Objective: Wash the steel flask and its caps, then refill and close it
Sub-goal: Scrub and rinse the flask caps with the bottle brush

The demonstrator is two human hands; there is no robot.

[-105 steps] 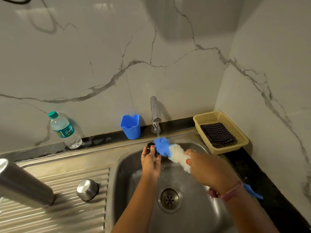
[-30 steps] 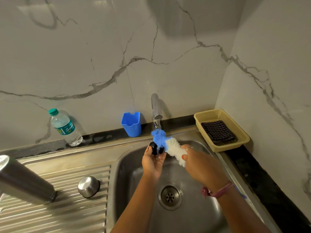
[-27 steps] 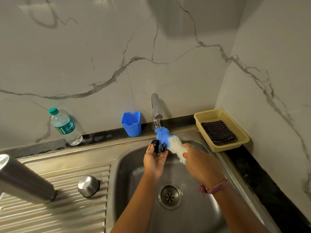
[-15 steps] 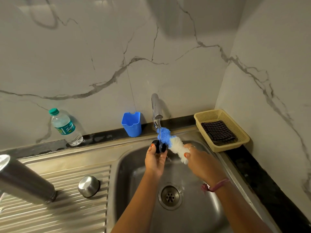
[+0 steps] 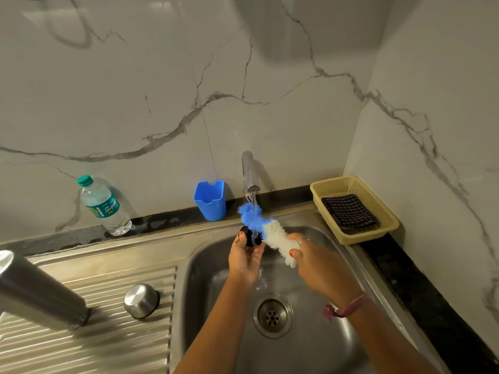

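Left hand (image 5: 244,259) pinches black cap (image 5: 249,236) under running tap (image 5: 249,172). Right hand (image 5: 316,261) grips brush (image 5: 270,232), bristles against cap.

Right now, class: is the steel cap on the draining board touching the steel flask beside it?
Apart. The head view shows ribbed draining board between the steel cap and the steel flask, with neither hand near them.

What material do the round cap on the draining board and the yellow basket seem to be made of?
The round cap looks like brushed steel: grey, with a soft sheen and highlights. The yellow basket looks like moulded plastic: matte, with fine mesh-like perforated walls. A dark checked cloth lies inside it.
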